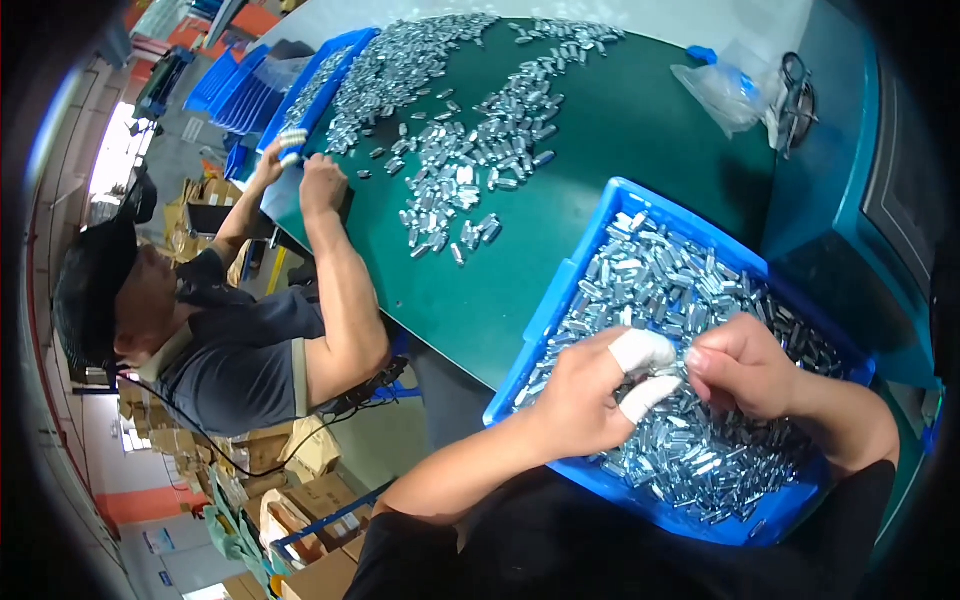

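Above a blue plastic bin (590, 235) full of small shiny metal pieces (690, 475), both my hands meet fingertip to fingertip. White coverings wrap the thumb and forefinger of my left hand (600, 390), which are curled toward each other. Facing it, my right hand (745, 370) is bare, its thumb and forefinger pinched together and the other fingers folded in. Whatever sits between the fingertips is too small and too hidden to tell from the pieces below.
Loose metal pieces (460, 150) lie spread over the green tabletop (440, 290). At the left a co-worker (230, 350) handles pieces beside another blue tray (320, 85). Scissors (793, 75) and a clear plastic bag (725, 95) are at the far right, near a teal machine (830, 190).
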Demonstrator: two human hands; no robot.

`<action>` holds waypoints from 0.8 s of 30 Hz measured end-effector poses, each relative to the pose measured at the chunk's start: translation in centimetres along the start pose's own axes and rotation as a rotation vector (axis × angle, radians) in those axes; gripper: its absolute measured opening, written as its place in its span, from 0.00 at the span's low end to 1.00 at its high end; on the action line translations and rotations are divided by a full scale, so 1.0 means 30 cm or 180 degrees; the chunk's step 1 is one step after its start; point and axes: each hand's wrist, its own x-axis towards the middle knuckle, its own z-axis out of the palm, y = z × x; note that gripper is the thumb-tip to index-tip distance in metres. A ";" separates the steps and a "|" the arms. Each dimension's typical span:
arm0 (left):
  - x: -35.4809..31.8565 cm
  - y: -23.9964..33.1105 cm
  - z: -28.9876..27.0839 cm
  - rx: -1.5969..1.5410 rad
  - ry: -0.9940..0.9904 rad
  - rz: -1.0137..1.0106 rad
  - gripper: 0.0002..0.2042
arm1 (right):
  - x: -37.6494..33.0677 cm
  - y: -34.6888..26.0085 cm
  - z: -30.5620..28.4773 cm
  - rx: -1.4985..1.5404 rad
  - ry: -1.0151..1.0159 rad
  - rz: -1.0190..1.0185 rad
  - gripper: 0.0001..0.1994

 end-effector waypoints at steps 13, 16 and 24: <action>-0.014 0.012 0.024 0.0420 0.0321 0.0168 0.11 | -0.009 -0.003 -0.007 -0.1630 0.0438 -0.1645 0.18; -0.022 0.002 0.012 0.0724 0.0508 0.0493 0.07 | -0.018 0.003 -0.013 -0.1896 0.0495 -0.1725 0.19; -0.006 0.007 -0.013 0.0824 0.0170 -0.0546 0.14 | 0.002 0.011 -0.034 -0.1164 0.1142 -0.1288 0.22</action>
